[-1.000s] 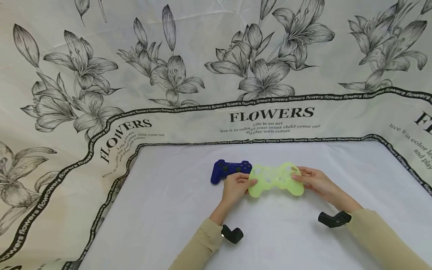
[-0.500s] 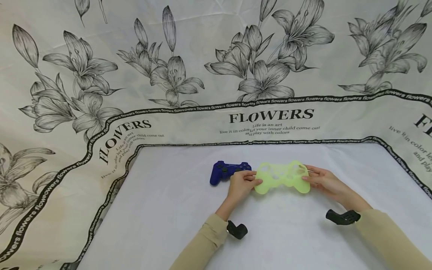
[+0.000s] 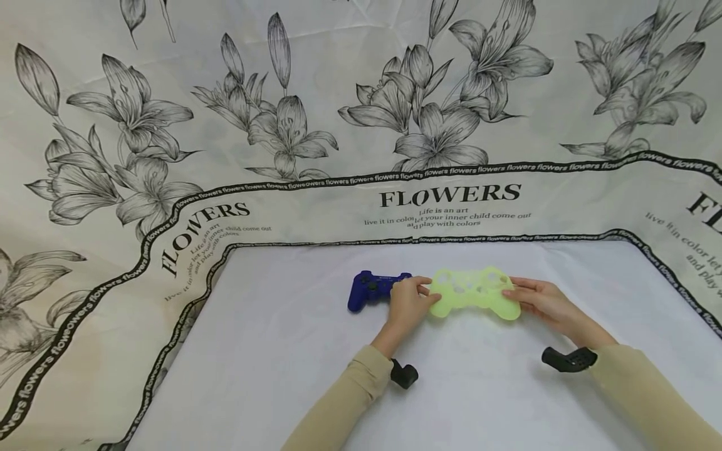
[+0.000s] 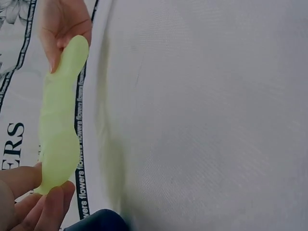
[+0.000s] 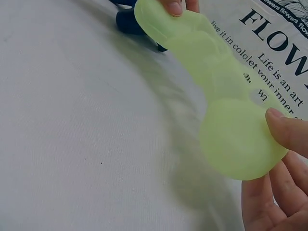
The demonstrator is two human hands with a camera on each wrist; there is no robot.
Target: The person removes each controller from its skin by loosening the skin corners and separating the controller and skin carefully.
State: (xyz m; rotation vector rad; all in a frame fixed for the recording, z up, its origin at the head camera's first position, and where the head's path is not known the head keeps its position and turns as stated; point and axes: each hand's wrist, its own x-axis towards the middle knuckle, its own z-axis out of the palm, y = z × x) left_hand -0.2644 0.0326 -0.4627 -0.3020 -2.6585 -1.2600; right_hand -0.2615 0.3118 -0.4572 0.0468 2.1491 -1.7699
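A yellow-green silicone controller cover [image 3: 474,299] with cut-out holes hangs above the white table, held by both hands. My left hand [image 3: 407,305] pinches its left end between thumb and fingers. At the right end, my right hand [image 3: 549,305] grips it with the thumb in front and the fingers behind. Both wrist views show the cover [image 4: 60,125] raised off the cloth, its shadow falling beneath. Behind the left hand lies a blue game controller [image 3: 366,289], its right part hidden by that hand. In the right wrist view, part of the blue controller [image 5: 129,21] shows past the cover.
White cloth covers the table [image 3: 271,351]. A curtain [image 3: 316,207] printed with flowers and lettering rises along the back and sides. Each wrist wears a black camera mount [image 3: 568,359].
Both hands have carried the cover to the right, away from the blue controller. Over the last half second the left hand has turned slightly and hides more of the controller.
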